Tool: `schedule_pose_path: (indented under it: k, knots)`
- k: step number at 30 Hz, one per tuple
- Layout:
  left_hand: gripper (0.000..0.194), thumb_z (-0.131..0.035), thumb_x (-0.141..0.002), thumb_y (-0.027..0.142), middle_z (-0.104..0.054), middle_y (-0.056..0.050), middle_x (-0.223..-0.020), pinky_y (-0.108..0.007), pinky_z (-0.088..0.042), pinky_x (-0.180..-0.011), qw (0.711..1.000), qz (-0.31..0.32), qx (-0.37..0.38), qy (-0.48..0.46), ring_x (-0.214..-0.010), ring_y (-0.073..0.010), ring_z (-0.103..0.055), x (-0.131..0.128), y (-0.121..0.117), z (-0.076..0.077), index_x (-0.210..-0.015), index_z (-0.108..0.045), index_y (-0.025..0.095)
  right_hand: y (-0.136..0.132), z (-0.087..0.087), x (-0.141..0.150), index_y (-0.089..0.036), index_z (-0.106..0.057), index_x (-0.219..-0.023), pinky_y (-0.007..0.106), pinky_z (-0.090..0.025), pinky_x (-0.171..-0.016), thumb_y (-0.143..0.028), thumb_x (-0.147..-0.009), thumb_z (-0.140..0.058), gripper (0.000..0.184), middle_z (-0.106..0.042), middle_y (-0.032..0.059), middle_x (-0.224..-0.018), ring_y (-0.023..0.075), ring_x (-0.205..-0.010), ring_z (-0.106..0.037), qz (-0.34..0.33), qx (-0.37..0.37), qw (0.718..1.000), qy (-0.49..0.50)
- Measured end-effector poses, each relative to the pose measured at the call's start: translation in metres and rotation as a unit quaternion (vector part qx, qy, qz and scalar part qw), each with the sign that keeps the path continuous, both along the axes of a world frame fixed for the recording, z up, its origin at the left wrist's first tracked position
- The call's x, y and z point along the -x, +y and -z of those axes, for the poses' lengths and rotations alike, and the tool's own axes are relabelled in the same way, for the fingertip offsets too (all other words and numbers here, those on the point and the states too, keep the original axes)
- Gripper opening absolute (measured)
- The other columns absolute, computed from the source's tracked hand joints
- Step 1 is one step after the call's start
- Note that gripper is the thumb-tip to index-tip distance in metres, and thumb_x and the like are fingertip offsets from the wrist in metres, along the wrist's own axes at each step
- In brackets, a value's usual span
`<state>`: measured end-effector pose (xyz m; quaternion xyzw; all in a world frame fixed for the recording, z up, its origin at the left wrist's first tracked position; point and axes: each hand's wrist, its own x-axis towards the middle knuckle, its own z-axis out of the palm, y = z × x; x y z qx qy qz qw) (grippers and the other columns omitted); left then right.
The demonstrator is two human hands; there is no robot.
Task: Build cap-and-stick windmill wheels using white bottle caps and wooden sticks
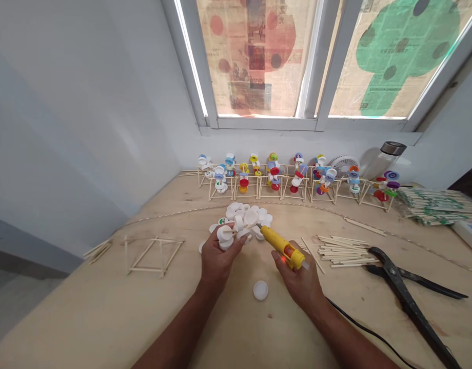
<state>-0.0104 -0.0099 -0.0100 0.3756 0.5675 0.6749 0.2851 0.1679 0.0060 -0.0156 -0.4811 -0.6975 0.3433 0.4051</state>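
My left hand point(217, 262) is closed on a cluster of white bottle caps point(225, 234) joined with a thin stick. A yellow hot glue gun point(277, 242) is in my right hand point(300, 281), its nozzle pointing left at the caps. The nozzle tip is close to the cluster; whether it touches cannot be made out. Behind the cluster lies a pile of loose white bottle caps point(263, 214), partly hidden by it and my left hand. One single white cap point(260, 290) rests on the wooden table point(236, 328) between my forearms.
Stick frames with coloured cap wheels point(243, 179) line the wall. A bare stick frame point(155, 256) stands left. To the right are loose sticks point(343, 251), black-handled shears point(397, 282), packaged sticks point(439, 205) and a glass bottle point(388, 161). A black cord point(367, 328) trails by my right forearm.
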Motion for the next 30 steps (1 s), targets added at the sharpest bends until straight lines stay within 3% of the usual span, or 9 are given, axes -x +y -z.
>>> schedule_pose_path:
  k: [21, 30]
  knots:
    - [0.042, -0.078, -0.056, 0.036, -0.059, 0.002, -0.068, -0.024, -0.046, -0.059, 1.000, -0.005, 0.008, 0.002, -0.061, -0.0129, -0.054, 0.000, -0.001, -0.001, -0.090, -0.061, 0.017, 0.001, -0.002, -0.002, -0.023, -0.043, -0.067, 0.022, -0.030, -0.047, -0.043, -0.081, -0.054, 0.027, -0.041, -0.0062, -0.054, 0.0114, -0.048, -0.039, 0.010, -0.003, 1.000, -0.017]
    - [0.043, -0.079, -0.055, 0.036, -0.060, 0.004, -0.065, -0.024, -0.045, -0.057, 1.000, -0.016, 0.017, -0.021, -0.059, -0.0129, -0.055, -0.004, -0.003, -0.010, -0.089, -0.062, 0.018, 0.002, 0.001, -0.002, -0.023, -0.044, -0.067, 0.021, -0.030, -0.044, -0.042, -0.082, -0.053, 0.027, -0.040, -0.0063, -0.052, 0.0111, -0.047, -0.039, 0.010, -0.027, 0.999, -0.032]
